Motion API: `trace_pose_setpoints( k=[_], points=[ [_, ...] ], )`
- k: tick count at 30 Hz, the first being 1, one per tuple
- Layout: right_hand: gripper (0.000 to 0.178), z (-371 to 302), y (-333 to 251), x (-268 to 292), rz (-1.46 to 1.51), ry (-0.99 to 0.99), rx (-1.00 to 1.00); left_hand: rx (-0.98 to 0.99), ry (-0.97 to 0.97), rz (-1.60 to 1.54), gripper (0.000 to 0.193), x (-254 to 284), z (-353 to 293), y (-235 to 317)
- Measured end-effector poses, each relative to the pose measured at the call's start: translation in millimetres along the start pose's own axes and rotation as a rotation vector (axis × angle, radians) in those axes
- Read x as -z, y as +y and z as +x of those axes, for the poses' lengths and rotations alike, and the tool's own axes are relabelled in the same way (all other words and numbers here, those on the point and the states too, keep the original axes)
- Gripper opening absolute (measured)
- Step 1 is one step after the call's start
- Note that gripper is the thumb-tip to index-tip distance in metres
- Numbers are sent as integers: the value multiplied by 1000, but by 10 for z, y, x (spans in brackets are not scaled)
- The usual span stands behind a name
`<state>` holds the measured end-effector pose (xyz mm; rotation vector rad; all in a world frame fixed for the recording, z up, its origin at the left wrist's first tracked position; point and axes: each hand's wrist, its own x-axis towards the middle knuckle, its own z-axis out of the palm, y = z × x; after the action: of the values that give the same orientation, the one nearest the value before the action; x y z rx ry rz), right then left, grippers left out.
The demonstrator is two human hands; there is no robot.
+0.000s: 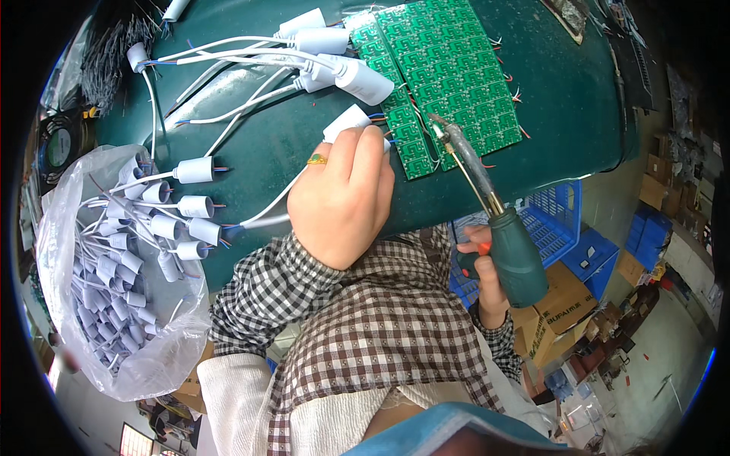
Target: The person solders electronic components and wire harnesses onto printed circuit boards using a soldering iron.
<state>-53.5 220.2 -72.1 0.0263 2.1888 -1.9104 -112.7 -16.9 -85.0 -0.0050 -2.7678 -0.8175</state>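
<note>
My left hand (342,186) is closed round a white plastic housing (347,123), whose blue and brown wire ends reach the edge of a green circuit board panel (464,76). In my right hand (490,281) is a green-handled soldering gun (518,254), with fingers round its grip by the red trigger. Its metal tip slants up and left over the gap between the wide panel and a narrow strip of boards (409,140). Farther left lie several more white housings (365,81) with white cables. Part of the held housing is hidden by my fingers.
A clear plastic bag (171,357) of many white cabled housings hangs at the table's left side. Cut wires (114,61) are bundled at the far left, above a small fan (59,144). Blue crates (559,216) and cardboard boxes (566,304) stand below right.
</note>
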Motion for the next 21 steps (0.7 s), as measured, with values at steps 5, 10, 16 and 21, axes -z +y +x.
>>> trace_pose_setpoints(
  k=[5, 10, 16, 21],
  points=[
    [39, -16, 13, 10, -1, -8, 10, 44, 57, -99, 22, -71, 42, -61],
    [41, -21, 4, -3, -12, 2, 4, 29, 41, -100, 20, -64, 47, -81],
    [42, -31, 2, -10, -7, 4, -2, 38, 12, -97, 19, -57, 53, -94],
    [43, -46, 40, 6, -39, -19, -10, 55, -3, -114, 18, -52, 68, -101]
  ],
)
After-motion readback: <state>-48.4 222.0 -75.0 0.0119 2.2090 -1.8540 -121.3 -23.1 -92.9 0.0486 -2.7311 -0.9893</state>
